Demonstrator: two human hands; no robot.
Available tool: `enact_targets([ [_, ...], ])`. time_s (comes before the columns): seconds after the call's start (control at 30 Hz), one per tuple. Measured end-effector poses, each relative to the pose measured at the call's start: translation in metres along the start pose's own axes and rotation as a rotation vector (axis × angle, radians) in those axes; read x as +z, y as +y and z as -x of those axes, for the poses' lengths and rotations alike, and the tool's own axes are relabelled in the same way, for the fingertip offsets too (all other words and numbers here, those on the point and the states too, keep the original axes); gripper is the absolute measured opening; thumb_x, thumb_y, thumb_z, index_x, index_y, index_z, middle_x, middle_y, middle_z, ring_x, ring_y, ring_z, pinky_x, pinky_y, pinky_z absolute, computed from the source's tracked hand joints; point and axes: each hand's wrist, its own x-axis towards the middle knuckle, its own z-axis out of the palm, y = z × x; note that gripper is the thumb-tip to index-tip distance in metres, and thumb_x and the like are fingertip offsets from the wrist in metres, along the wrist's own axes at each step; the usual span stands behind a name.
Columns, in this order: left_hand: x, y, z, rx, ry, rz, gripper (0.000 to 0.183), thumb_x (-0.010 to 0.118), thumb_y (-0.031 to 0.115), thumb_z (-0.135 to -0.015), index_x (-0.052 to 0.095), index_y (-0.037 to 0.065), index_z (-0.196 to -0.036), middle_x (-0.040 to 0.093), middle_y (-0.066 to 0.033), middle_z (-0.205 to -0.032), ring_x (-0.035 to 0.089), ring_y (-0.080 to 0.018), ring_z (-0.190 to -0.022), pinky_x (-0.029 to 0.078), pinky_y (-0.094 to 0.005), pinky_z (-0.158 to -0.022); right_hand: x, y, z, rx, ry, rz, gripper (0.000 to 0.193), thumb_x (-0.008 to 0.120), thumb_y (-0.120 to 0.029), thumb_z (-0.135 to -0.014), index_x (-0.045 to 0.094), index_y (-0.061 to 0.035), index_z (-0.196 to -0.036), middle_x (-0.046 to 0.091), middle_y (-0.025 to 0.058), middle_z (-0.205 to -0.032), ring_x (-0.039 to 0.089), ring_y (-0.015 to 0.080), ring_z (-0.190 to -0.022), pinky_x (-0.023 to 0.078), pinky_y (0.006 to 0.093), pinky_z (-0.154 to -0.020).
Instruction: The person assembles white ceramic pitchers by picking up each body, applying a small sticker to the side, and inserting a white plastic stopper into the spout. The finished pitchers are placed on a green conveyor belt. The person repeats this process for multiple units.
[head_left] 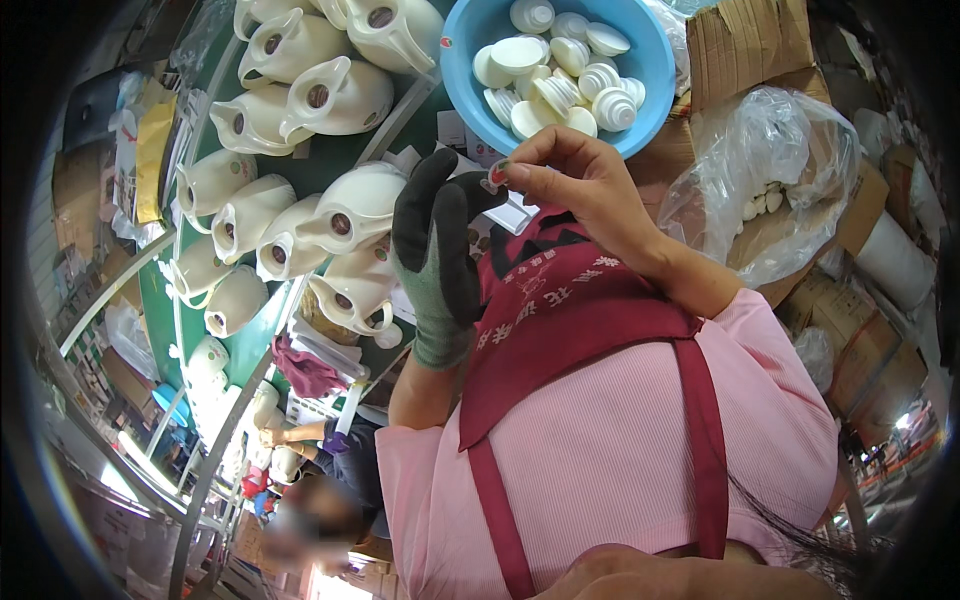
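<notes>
My right hand, bare, pinches a small round red-and-white sticker between thumb and index finger. My left hand wears a black and grey-green glove. Its fingers are bent and spread apart, with one dark fingertip touching or just beside the sticker; I cannot tell which. White paper shows behind the fingertips, partly covered. Left of the glove, several cream jugs with handles and spouts lie on their sides, their round dark openings facing this way.
A blue basin of white screw-threaded stoppers stands beyond my hands. On the right are a clear plastic bag and cardboard boxes. Metal rails border the green bench. Another person works at lower left, beside a maroon cloth.
</notes>
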Motion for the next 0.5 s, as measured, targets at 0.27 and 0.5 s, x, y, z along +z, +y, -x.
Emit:
enact_targets([
  [0.27, -0.01, -0.006, -0.009, 0.644, 0.029, -0.801, 0.046, 0.068, -0.001, -0.089, 0.06, 0.0, -0.134, 0.071, -0.0119, -0.119, 0.066, -0.029, -0.107, 0.049, -0.0383, -0.095, 0.001, 0.002, -0.005, -0.038, 0.038, 0.025, 0.02, 0.074, -0.018, -0.095, 0.069, -0.001, -0.105, 0.071, 0.0035, -0.097, 0.064, 0.0074, -0.087, 0.053, 0.0226, -0.076],
  [0.5, -0.008, -0.006, -0.018, 0.518, 0.009, -0.625, 0.046, 0.067, -0.005, -0.085, 0.063, 0.002, -0.13, 0.071, -0.0089, -0.12, 0.064, -0.0313, -0.109, 0.047, -0.0408, -0.097, 0.001, 0.001, -0.013, -0.036, 0.07, 0.022, 0.022, 0.075, -0.019, -0.095, 0.069, -0.0001, -0.106, 0.07, 0.0032, -0.095, 0.061, 0.0071, -0.084, 0.052, 0.0225, -0.074],
])
